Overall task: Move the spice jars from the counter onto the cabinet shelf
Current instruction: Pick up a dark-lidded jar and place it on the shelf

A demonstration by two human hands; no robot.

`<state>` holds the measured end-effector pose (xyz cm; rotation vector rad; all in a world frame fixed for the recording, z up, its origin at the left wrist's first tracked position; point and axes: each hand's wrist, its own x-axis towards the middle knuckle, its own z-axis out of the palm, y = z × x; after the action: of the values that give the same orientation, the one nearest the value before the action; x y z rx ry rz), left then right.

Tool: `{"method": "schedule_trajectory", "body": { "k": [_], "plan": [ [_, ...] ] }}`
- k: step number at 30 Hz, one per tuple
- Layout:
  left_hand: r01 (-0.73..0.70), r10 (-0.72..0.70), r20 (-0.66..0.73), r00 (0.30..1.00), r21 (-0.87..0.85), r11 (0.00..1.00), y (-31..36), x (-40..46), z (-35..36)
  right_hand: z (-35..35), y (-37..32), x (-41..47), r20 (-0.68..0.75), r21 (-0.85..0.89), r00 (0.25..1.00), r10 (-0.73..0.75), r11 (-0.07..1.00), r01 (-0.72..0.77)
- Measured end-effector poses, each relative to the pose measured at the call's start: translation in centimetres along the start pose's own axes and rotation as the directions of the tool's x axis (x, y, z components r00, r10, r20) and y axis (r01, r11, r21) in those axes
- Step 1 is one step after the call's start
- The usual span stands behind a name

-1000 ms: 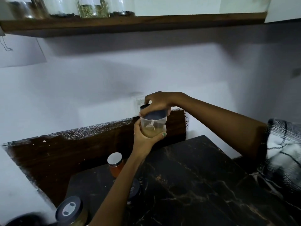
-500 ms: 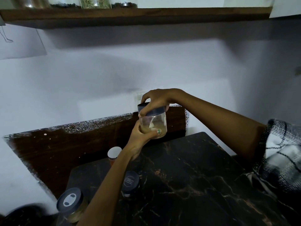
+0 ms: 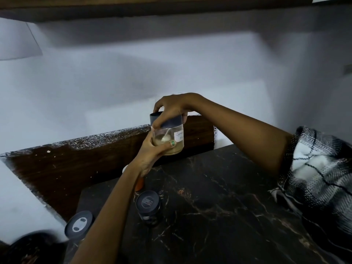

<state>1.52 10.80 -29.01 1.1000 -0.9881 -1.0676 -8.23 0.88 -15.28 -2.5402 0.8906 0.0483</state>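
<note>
Head view tilts down since a second ago: shelf jars gone from sight, only shelf underside [image 3: 152,8] at top edge. Spice jar [image 3: 168,139] stays held above far edge of counter [image 3: 219,206], label now facing near. Not yet raised to shelf; lid check likely underway. Left hand [image 3: 152,155] cups glass body from below, thumb across front. Right hand [image 3: 171,109] clamps dark lid [image 3: 167,121] from above, fingers curled round rim. Two dark-lidded jars [image 3: 147,201] [image 3: 79,223] wait on counter, near left.

A clear spice jar [image 3: 168,139] with a dark navy lid is showing tan powder. The near counter [image 3: 219,206] is showing black marble with rust veins; the right sleeve [image 3: 320,168] is showing black-and-white plaid.
</note>
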Motion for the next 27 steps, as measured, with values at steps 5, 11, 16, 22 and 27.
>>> {"method": "schedule_trajectory", "body": {
  "k": [5,11,16,22,27],
  "plan": [
    [0.013,-0.014,-0.038,0.999,-0.032,0.999,0.2,-0.3,0.0,-0.4,-0.1,-0.3,0.07,0.074,0.995,-0.071,0.995,0.066],
    [0.072,-0.07,0.019,0.997,-0.077,0.994,0.2,-0.6,0.0,-0.4,0.1,-0.3,-0.044,0.117,0.99,-0.131,0.984,0.135],
    [0.014,-0.013,-0.046,0.999,0.035,0.999,-0.1,-0.6,0.3,0.1,0.2,0.2,-0.094,0.017,0.992,-0.086,0.996,0.088],
    [0.05,-0.05,-0.019,0.999,0.008,0.999,-0.4,-1.2,-0.5,-0.8,0.7,-0.7,0.094,0.219,0.981,-0.171,0.964,0.147],
    [0.015,-0.009,-0.055,0.998,0.098,0.995,-0.2,-1.2,-0.7,0.0,1.2,-0.6,-0.057,0.261,0.988,-0.144,0.953,0.154]
  ]
}}
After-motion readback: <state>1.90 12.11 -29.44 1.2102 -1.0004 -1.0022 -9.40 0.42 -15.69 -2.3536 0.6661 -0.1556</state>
